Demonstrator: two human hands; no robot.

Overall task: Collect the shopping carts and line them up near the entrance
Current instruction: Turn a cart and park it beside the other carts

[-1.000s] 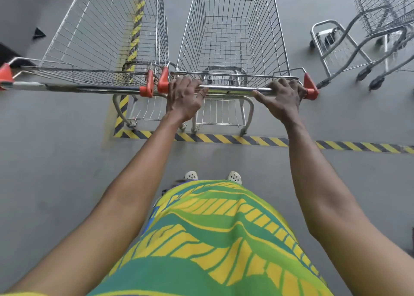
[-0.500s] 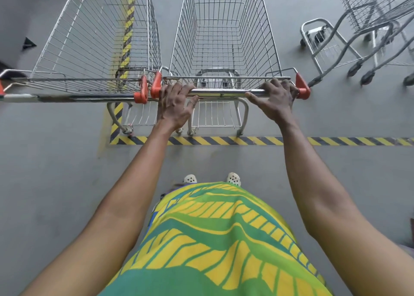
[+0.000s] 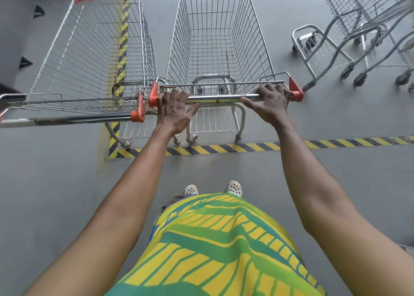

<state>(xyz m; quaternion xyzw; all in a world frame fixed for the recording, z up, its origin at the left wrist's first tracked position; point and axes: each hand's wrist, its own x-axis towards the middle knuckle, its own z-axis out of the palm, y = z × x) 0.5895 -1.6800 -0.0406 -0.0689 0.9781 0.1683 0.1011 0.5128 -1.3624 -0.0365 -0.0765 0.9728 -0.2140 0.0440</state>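
Cart (image 3: pixel 212 49) held just past the striped floor tape (image 3: pixel 224 149)
Your left hand (image 3: pixel 173 112) and right hand (image 3: pixel 270 105) have fingers clamped round its handle (image 3: pixel 220 98); it stands just beside another cart (image 3: pixel 94 49).

Both arms outstretched, left hand (image 3: pixel 173 113) and right hand (image 3: pixel 270 107) with fingers (image 3: pixel 173 95) curled over cart handle (image 3: pixel 219 98)

- Grey floor (image 3: pixel 56 183), smooth and matt.
- Yellow-and-black striped tape (image 3: pixel 224 149) runs across it; a second strip (image 3: pixel 122 38) meets it at a corner and leads away.
- Middle cart (image 3: pixel 219 49) and left cart (image 3: pixel 94 55) stand side by side, their rear wheels just past the tape.
- Nested carts (image 3: pixel 369 38) stand apart to the right.
- Two white clogs (image 3: pixel 234 188) stand before the tape.
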